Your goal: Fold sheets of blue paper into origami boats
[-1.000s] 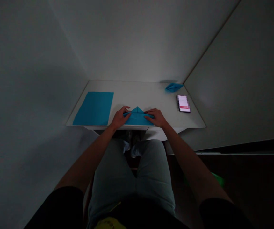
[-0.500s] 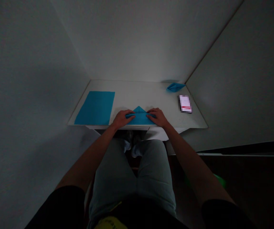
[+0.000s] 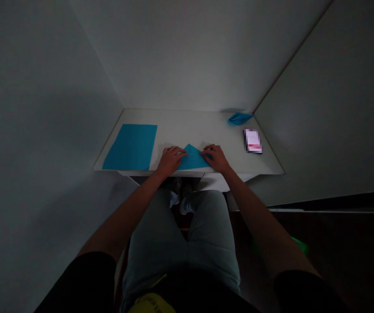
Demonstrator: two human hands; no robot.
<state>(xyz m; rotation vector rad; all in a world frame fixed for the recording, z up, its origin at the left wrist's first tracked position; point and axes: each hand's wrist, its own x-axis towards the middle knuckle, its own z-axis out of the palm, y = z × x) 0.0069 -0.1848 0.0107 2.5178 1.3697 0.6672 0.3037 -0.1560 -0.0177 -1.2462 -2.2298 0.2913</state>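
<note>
A piece of blue paper [image 3: 192, 162], folded to a point at its far end, lies at the near edge of the white table. Crease lines run across its upper part. My left hand [image 3: 170, 160] grips it along the left side, fingertips resting on the paper and thumb hard to make out. On the opposite side my right hand [image 3: 216, 158] pinches the right edge between curled fingers and thumb. Both hands cover parts of the paper's sides.
A flat blue sheet [image 3: 131, 147] lies on the table's left part. Toward the back right sits a folded blue paper boat [image 3: 239, 118], with a phone [image 3: 252, 141] nearer me. Walls [image 3: 187, 56] enclose the table's back and sides.
The strip that stood folded along the paper's middle now lies flatter, showing a wider triangular face. My left hand has shifted slightly right and its fingers now reach over the paper.
</note>
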